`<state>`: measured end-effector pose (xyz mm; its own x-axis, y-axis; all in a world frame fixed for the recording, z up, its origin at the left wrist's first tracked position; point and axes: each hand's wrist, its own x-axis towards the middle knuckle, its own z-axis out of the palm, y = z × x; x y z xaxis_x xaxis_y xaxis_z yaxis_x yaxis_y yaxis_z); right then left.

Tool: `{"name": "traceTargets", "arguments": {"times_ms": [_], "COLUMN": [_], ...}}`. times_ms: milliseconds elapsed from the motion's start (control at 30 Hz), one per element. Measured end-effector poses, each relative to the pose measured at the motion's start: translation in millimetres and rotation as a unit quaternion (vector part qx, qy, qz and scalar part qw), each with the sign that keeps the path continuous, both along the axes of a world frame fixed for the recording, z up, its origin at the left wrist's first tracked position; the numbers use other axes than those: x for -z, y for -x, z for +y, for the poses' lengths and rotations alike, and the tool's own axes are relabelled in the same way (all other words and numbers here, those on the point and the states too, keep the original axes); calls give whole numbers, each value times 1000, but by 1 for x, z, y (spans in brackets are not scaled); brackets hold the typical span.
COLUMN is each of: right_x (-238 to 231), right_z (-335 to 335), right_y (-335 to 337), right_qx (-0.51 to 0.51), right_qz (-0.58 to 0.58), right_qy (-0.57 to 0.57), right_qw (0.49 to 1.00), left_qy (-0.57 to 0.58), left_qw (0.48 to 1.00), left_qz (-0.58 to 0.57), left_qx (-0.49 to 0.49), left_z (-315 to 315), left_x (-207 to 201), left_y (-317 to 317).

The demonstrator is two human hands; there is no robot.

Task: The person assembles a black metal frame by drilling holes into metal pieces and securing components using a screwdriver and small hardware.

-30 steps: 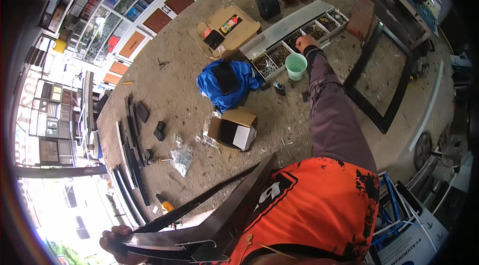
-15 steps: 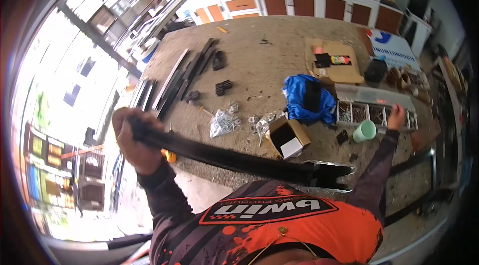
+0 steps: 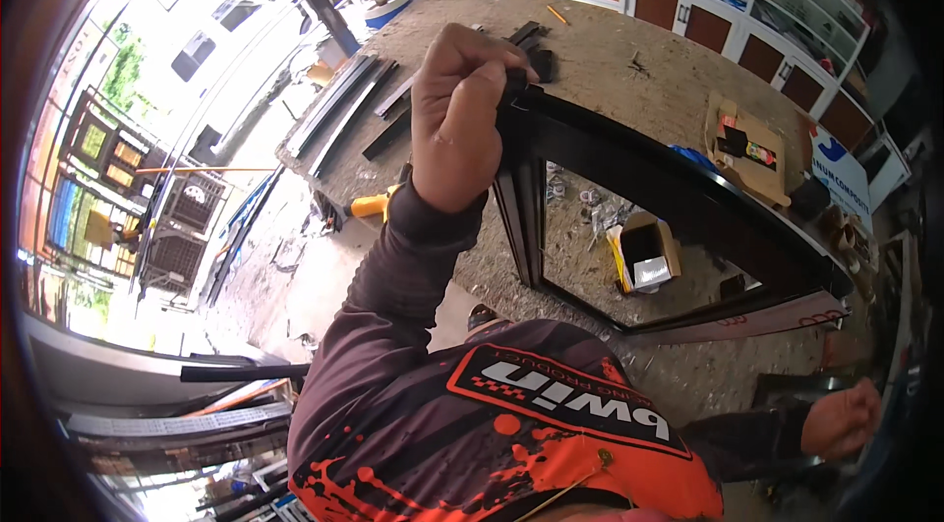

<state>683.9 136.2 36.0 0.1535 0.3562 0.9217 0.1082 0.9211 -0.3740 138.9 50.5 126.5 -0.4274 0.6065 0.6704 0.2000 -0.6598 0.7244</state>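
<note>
Black metal frame (image 3: 678, 203), corner clenched in left hand's grip (image 3: 462, 114)

An open small box (image 3: 649, 255) sat mid-frame on the worktop (image 3: 610, 60). A flattened carton (image 3: 744, 146) lay at upper right, dark bars (image 3: 344, 104) at upper left, cabinets (image 3: 688, 16) along the top.

Strong daylight is pouring in from about nine to eleven o'clock, washing the street outside out to near white, while the fisheye lens is bending straight edges at the rim and the corners are fading into black vignette.
</note>
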Motion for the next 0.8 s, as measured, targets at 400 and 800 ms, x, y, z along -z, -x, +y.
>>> {"name": "traceTargets", "arguments": {"times_ms": [400, 800], "right_x": [-157, -168], "right_z": [-49, -45], "right_y": [377, 430], "right_qx": [-86, -215], "right_qz": [-269, -301], "right_qy": [-78, 198], "right_qw": [956, 908], "left_qy": [-8, 41], "left_qw": [974, 914], "left_qz": [-75, -92], "left_qx": [211, 392], "left_z": [2, 40], "left_x": [7, 3], "left_y": [24, 52]}}
